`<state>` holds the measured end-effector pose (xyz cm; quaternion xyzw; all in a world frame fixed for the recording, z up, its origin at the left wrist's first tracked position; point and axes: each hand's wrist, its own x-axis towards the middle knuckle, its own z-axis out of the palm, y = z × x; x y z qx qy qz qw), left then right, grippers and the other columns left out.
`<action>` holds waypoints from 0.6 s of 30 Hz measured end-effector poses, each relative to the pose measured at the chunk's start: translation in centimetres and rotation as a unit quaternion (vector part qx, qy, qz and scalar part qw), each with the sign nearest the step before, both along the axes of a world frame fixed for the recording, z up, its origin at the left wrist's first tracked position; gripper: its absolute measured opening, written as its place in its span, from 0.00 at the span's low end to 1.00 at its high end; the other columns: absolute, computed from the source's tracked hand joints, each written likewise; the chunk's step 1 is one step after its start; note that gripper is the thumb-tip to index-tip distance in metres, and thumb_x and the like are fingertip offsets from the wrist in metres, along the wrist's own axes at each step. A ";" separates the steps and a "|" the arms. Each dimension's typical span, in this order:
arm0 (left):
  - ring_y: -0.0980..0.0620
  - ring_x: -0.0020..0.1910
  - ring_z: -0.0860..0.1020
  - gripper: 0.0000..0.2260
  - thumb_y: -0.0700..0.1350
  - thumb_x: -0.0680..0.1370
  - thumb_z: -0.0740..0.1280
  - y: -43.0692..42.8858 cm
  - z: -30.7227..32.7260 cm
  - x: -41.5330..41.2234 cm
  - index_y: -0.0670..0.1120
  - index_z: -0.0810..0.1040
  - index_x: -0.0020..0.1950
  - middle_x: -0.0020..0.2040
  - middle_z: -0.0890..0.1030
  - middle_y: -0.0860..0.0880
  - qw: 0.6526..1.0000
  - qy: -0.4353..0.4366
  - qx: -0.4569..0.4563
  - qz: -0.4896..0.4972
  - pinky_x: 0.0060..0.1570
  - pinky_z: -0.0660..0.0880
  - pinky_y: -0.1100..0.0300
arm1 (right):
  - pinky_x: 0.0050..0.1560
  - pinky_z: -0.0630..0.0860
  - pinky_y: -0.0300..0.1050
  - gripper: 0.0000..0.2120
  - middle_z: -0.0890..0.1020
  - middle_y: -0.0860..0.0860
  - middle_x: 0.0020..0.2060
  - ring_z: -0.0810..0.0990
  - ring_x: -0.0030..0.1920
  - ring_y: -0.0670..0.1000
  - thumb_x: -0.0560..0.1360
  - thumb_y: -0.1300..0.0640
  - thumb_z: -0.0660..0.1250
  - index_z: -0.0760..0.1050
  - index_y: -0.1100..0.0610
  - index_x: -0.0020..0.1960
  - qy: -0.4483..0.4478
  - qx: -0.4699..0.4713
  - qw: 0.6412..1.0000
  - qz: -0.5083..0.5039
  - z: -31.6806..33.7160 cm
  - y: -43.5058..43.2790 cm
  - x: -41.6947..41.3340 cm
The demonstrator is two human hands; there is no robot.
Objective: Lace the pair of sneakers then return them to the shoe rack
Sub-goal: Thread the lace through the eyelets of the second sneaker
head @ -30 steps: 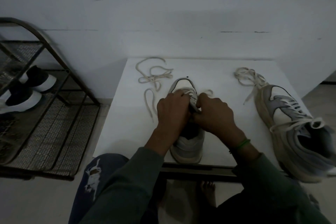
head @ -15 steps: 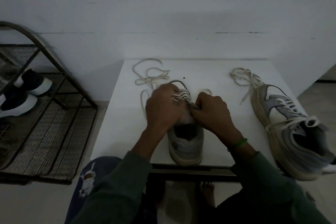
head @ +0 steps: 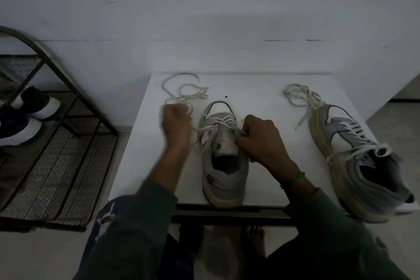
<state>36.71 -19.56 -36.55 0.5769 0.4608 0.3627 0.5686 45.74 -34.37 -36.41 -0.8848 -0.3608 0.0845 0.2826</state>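
A grey and white sneaker [head: 221,179] stands toe-away in the middle of the white table [head: 141,166], its lower eyelets crossed by a cream lace [head: 218,121]. My left hand [head: 176,126], blurred, is fisted on that lace to the shoe's left, and the lace runs taut from fist to eyelets. My right hand [head: 261,138] grips the shoe's right side at the tongue. The lace's loose length [head: 184,92] lies coiled at the table's far left. The second sneaker [head: 359,163] lies on the table's right, laced, with its lace ends [head: 300,95] spread beyond the toe.
A dark metal shoe rack [head: 56,166] with mesh shelves stands on the floor to the left, holding a pair of black and white shoes [head: 25,118]. A white wall closes off the far side. My knees and a bare foot show under the table's near edge.
My left hand has left the top of the shoe and pulled out to the left with the lace, uncovering the tongue and crossed laces. My right hand stays on the shoe.
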 end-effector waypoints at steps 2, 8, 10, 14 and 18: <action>0.47 0.37 0.76 0.09 0.40 0.77 0.56 3.5 -0.3 -2.0 0.44 0.72 0.39 0.37 0.76 0.47 0.960 -0.111 -0.239 0.091 0.37 0.71 0.55 | 0.33 0.72 0.50 0.08 0.75 0.57 0.31 0.76 0.33 0.58 0.68 0.58 0.66 0.68 0.61 0.39 0.010 0.003 1.000 -0.001 -0.2 -0.1 0.1; 0.45 0.55 0.74 0.15 0.41 0.71 0.66 0.7 -1.3 -0.6 0.44 0.71 0.57 0.60 0.73 0.43 0.994 0.029 0.086 0.057 0.52 0.74 0.53 | 0.30 0.62 0.43 0.10 0.70 0.52 0.31 0.72 0.35 0.56 0.68 0.56 0.66 0.65 0.56 0.38 -0.011 -0.037 0.999 0.019 0.0 0.5 -0.3; 0.44 0.60 0.73 0.12 0.44 0.67 0.68 -2.0 -0.7 -0.2 0.46 0.75 0.50 0.59 0.76 0.45 0.933 0.150 0.322 -0.056 0.57 0.72 0.50 | 0.28 0.59 0.42 0.09 0.71 0.53 0.32 0.72 0.36 0.56 0.69 0.55 0.66 0.66 0.57 0.38 -0.013 -0.037 0.999 0.013 0.1 0.5 -0.4; 0.46 0.51 0.79 0.07 0.49 0.71 0.66 -4.2 -1.1 0.1 0.50 0.78 0.46 0.48 0.81 0.51 0.823 0.329 0.412 -0.213 0.50 0.74 0.49 | 0.28 0.60 0.43 0.08 0.72 0.53 0.31 0.75 0.37 0.57 0.68 0.56 0.66 0.67 0.57 0.38 -0.009 -0.029 0.999 0.014 0.3 0.5 -0.5; 0.47 0.50 0.79 0.07 0.48 0.74 0.65 -3.3 -2.4 0.3 0.51 0.81 0.49 0.51 0.81 0.52 0.782 0.346 0.467 -0.225 0.47 0.72 0.52 | 0.28 0.62 0.43 0.09 0.70 0.51 0.28 0.75 0.36 0.58 0.68 0.56 0.67 0.66 0.57 0.38 -0.003 -0.018 1.000 0.024 0.1 0.6 -0.7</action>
